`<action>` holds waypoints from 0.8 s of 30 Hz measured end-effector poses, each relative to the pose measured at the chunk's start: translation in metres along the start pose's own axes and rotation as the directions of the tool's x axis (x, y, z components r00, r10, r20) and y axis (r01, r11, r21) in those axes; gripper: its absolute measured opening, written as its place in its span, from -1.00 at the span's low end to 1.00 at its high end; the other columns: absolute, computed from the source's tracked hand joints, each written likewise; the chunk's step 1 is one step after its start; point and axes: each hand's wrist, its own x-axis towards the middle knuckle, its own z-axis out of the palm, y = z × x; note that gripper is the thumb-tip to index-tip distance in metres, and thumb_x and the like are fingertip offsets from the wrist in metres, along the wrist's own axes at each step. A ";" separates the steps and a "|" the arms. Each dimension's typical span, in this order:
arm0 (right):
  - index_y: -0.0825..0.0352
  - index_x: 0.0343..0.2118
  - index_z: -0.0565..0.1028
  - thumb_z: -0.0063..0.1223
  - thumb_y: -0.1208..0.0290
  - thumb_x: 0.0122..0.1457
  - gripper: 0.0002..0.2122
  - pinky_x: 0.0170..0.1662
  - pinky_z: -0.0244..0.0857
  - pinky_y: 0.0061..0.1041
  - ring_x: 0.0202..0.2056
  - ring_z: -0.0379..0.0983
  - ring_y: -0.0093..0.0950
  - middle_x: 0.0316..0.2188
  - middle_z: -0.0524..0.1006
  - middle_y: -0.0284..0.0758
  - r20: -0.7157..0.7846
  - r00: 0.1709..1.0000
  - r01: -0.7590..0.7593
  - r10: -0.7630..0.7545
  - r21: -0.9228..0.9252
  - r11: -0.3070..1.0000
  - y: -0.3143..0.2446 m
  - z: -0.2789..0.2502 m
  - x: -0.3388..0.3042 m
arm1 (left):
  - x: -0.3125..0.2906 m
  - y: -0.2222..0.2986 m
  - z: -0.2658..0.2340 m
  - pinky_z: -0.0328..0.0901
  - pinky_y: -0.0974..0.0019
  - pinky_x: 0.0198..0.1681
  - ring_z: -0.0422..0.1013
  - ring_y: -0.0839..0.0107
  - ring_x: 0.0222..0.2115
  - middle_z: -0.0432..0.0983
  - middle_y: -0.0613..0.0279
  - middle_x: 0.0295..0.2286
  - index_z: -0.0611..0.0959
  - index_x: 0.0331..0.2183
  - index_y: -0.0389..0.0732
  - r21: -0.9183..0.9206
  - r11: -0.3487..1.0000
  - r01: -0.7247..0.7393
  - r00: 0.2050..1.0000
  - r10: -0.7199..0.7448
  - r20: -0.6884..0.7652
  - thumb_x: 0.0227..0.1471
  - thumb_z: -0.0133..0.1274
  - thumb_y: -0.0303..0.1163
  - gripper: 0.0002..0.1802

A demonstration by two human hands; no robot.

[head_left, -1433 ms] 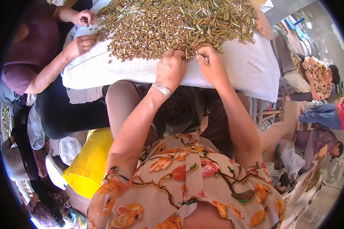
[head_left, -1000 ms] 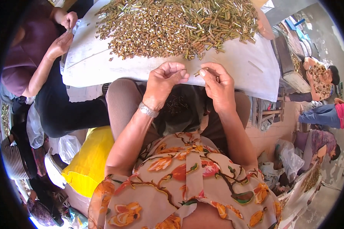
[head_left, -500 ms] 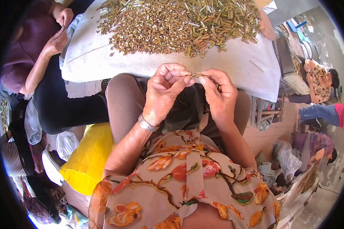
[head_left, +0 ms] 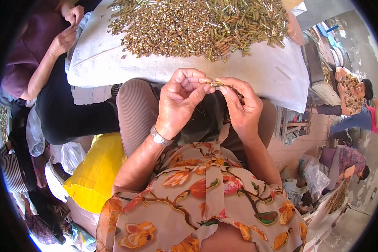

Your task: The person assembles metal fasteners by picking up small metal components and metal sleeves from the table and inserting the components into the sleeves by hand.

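Observation:
Above my lap, by the near edge of the cloth-covered table, my left hand [head_left: 178, 101] and my right hand [head_left: 242, 103] meet fingertip to fingertip. Both pinch a small, shiny brass-coloured metal tube [head_left: 216, 84] between thumb and forefinger, one hand at each end. It lies roughly level, and the fingertips hide its ends, so I cannot tell if it is one piece or two joined. Beyond my hands a wide heap of small brass-coloured metal pieces [head_left: 176, 33] covers the table; short, ring-like ones lie to the left, longer tubes to the right.
White cloth [head_left: 101, 69] covers the table. On the left a co-worker's hands [head_left: 67, 38] are close together. A yellow sack [head_left: 94, 176] stands left of my leg. More people [head_left: 353, 86] work at the right, near a wooden stool [head_left: 296, 124] and plastic bags [head_left: 315, 176].
My right fingers have shifted slightly and curl differently round the tube's end. My left hand stays almost in place. At the far right, a person in pink has moved.

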 end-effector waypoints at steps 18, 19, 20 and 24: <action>0.38 -0.31 0.44 0.00 0.36 0.22 -0.83 -0.73 -0.04 -0.70 -0.75 0.14 -0.71 -0.69 0.36 -0.44 0.426 0.718 -0.653 0.550 0.686 0.321 0.020 -0.008 0.018 | 0.038 -0.006 -0.029 0.40 0.48 -0.45 0.43 0.58 -0.55 0.52 0.28 -0.46 0.55 -0.23 -0.29 0.160 0.934 0.320 0.915 -0.349 0.204 0.09 0.08 -0.44 -0.81; 0.37 -0.32 0.43 0.00 0.35 0.22 -0.83 -0.74 -0.05 -0.69 -0.74 0.14 -0.71 -0.69 0.36 -0.44 0.280 0.610 -0.620 0.741 0.751 0.226 0.025 -0.004 0.026 | 0.047 -0.018 -0.034 0.37 0.49 -0.45 0.43 0.61 -0.54 0.51 0.30 -0.47 0.57 -0.25 -0.29 0.339 0.909 0.242 0.949 -0.295 0.114 0.08 0.09 -0.40 -0.81; 0.34 -0.32 0.45 0.03 0.31 0.21 -0.82 -0.69 0.05 -0.71 -0.69 0.24 -0.70 -0.68 0.36 -0.48 0.353 0.688 -0.680 0.633 0.618 0.394 0.036 -0.010 0.035 | 0.058 -0.027 -0.036 0.38 0.45 -0.44 0.45 0.56 -0.53 0.53 0.27 -0.45 0.59 -0.26 -0.27 0.587 0.807 0.065 0.987 -0.137 0.079 0.04 0.12 -0.42 -0.81; 0.38 -0.39 0.50 0.10 0.32 0.14 -0.80 -0.58 0.25 -0.56 -0.63 0.40 -0.51 -0.66 0.48 -0.37 0.126 0.792 -0.611 0.598 0.174 0.772 0.072 0.006 0.075 | 0.091 -0.058 -0.036 0.38 0.26 -0.40 0.50 0.28 -0.48 0.54 0.16 -0.43 0.63 -0.34 -0.18 0.925 0.279 -0.258 0.949 0.254 0.188 -0.12 0.19 -0.44 -0.81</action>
